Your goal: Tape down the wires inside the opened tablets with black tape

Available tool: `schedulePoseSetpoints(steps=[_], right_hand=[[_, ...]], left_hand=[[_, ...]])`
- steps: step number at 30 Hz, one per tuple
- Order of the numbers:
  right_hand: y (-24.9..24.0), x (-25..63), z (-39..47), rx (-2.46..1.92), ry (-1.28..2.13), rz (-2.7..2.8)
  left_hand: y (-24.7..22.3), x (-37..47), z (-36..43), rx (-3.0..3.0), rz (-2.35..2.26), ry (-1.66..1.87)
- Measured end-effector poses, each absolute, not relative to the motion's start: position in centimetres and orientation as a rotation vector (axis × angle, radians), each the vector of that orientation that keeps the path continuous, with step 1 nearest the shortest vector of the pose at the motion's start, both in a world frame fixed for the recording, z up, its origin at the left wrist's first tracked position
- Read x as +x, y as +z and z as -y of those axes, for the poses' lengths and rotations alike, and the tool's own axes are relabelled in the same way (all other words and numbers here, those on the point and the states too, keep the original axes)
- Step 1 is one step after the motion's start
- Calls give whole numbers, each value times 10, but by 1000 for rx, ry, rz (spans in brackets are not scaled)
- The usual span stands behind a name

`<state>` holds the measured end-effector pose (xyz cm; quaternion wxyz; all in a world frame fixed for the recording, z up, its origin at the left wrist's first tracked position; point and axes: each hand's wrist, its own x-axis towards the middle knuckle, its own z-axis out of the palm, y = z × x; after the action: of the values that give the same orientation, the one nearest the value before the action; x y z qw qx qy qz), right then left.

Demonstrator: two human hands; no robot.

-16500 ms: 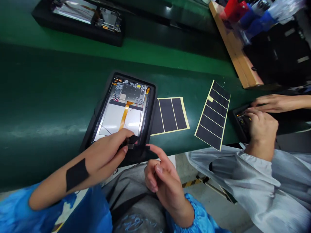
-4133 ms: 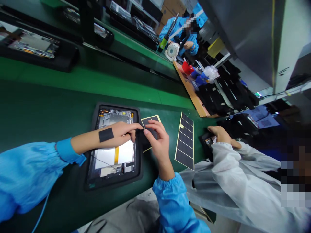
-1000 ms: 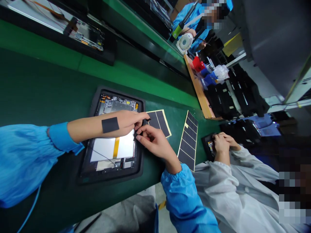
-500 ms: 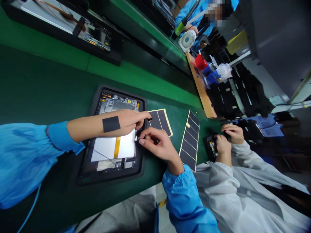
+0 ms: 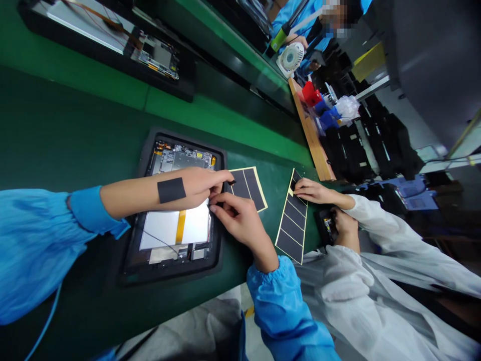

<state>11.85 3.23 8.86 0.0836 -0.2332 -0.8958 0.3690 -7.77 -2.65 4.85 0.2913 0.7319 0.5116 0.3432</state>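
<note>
The opened tablet (image 5: 195, 225) lies in a tray (image 5: 149, 145) on the surface (image 5: 93, 140), presumably to keep it steady; the left hand (image 5: 197, 184) stretches one finger across it, a dark scrap (image 5: 231, 182) at the tip, any grip hidden; the right hand (image 5: 240, 220) has its fingers nearly meeting at the tablet's edge, any hold unclear; wrist patch (image 5: 172, 190) and sheet (image 5: 252, 185) sit close, likely for reach.

— Bright or dim?
— Dim overall; brightest on the flat, white, rectangular panel (image 5: 163, 230), nearly washed out there.
— Shadows?
— Soft and dark on the smooth, dark-green worktop (image 5: 67, 120), especially beneath the puffy, bright-blue fabric sleeve (image 5: 41, 240) at left.
— Sharp?
— Fairly clear at centre, hazy towards the large, dark-grey slab (image 5: 424, 65) at upper right. Stretched near the edges, with pixel blocks (image 5: 334, 17) masking part of a blue-clad person (image 5: 285, 11) at top.
</note>
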Motion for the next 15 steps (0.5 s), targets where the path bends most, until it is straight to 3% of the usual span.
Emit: schedulePoseSetpoints(steps=[8,15], right_hand=[[78,122,-16,-989,910,2544],[78,138,-2,-700,717,2366]], left_hand=[[66,-80,29,1940,-1341,872],[59,-81,33,1940,-1323,952]])
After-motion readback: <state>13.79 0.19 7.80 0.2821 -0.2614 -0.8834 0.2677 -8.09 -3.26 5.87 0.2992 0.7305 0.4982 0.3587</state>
